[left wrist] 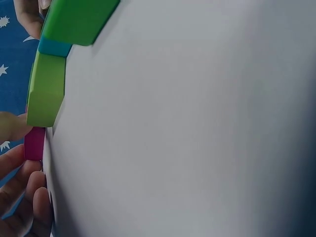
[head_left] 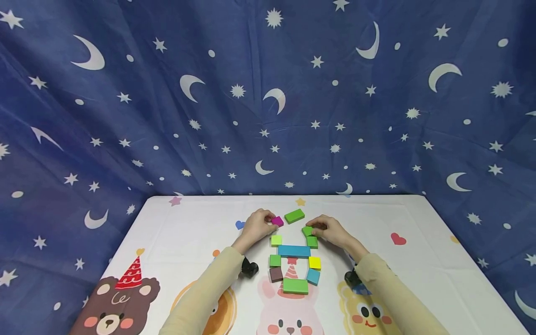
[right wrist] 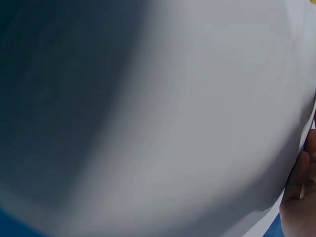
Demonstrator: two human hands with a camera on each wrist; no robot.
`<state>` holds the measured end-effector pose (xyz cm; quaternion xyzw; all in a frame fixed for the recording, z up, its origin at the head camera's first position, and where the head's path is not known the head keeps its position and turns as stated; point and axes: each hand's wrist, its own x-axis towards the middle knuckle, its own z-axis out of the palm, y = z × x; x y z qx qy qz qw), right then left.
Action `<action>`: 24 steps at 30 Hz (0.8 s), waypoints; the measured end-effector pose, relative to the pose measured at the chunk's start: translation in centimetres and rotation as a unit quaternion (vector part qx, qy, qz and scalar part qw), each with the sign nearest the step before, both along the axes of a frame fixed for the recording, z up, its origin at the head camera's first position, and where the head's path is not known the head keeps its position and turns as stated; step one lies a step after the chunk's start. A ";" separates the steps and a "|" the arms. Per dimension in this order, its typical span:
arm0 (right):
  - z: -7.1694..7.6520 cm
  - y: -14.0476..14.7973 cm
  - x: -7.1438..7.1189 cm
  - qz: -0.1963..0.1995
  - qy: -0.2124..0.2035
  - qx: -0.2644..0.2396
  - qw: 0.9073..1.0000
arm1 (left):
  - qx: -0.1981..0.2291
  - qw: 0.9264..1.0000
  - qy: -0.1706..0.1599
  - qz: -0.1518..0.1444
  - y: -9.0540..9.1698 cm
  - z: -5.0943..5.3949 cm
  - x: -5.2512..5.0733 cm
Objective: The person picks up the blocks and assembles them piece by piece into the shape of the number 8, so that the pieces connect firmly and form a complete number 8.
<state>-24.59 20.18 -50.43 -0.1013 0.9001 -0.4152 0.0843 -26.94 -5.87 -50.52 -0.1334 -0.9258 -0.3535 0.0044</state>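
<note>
My left hand [head_left: 257, 225] pinches a magenta block [head_left: 277, 221] between thumb and fingers at the far left of a ring of blocks. In the left wrist view the magenta block [left wrist: 34, 143] sits between the thumb and the fingers [left wrist: 14, 190]. Across the ring, my right hand [head_left: 331, 230] grips a small green block [head_left: 307, 231], which touches another green block [head_left: 311, 242]. A longer green block [head_left: 295, 216] lies between the hands at the far end. Only part of the right hand [right wrist: 301, 192] shows in the right wrist view; its block is out of sight there.
Nearer lie a lime block [head_left: 276, 240], a long blue block [head_left: 294, 251], a green block [head_left: 275, 261], a yellow block [head_left: 315, 263], a brown block [head_left: 276, 274], a blue block [head_left: 313, 276] and a long green block [head_left: 295, 286]. A starry blue curtain [head_left: 234, 163] hangs behind the white table [head_left: 418, 242].
</note>
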 end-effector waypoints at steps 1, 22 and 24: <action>0.0 0.0 0.0 0.000 0.001 0.001 1.000 | 0.001 1.000 0.000 0.001 0.0 0.0 0.0; 0.0 -0.1 0.1 -0.003 0.004 -0.002 1.000 | 0.044 0.997 0.000 -0.058 -0.8 -0.2 -0.7; 0.1 -0.1 0.1 -0.004 0.002 -0.001 1.000 | 0.051 0.996 -0.006 -0.071 -0.9 0.0 -0.7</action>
